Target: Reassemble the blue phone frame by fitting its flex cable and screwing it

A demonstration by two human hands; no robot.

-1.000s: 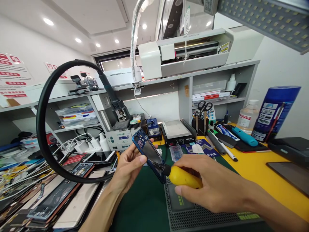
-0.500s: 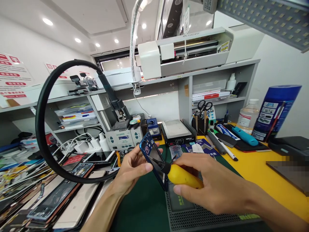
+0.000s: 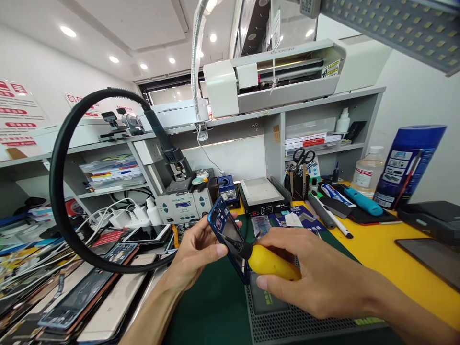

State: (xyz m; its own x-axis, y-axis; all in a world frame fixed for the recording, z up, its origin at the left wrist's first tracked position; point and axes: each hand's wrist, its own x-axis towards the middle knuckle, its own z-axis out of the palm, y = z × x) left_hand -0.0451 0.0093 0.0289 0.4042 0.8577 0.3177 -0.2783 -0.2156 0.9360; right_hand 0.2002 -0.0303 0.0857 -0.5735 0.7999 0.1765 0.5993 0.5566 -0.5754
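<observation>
My left hand [image 3: 196, 251] holds a blue phone frame [image 3: 217, 215] tilted up, thumb along its near edge and fingers behind it. My right hand [image 3: 309, 270] is closed round the fat yellow handle of a pointed tool [image 3: 273, 262]. The tool has a black collar and a thin dark tip. That tip reaches over the frame's inner face, close to its upper part; whether it touches, I cannot tell. Below both hands lies a dark perforated mat [image 3: 287, 326] on a green work mat [image 3: 201, 311].
Several phone parts [image 3: 89, 287] lie stacked at left, under a looping black hose [image 3: 57, 191]. A hot-air station [image 3: 183, 206] and a flat heating plate [image 3: 264, 191] stand behind. Pens, a blue knife [image 3: 362, 201], a bottle [image 3: 368, 170] and a blue roll [image 3: 409, 163] are at right.
The view has shifted very slightly. Both hands keep their grips, and the phone frame and yellow-handled tool stay almost where they were.
</observation>
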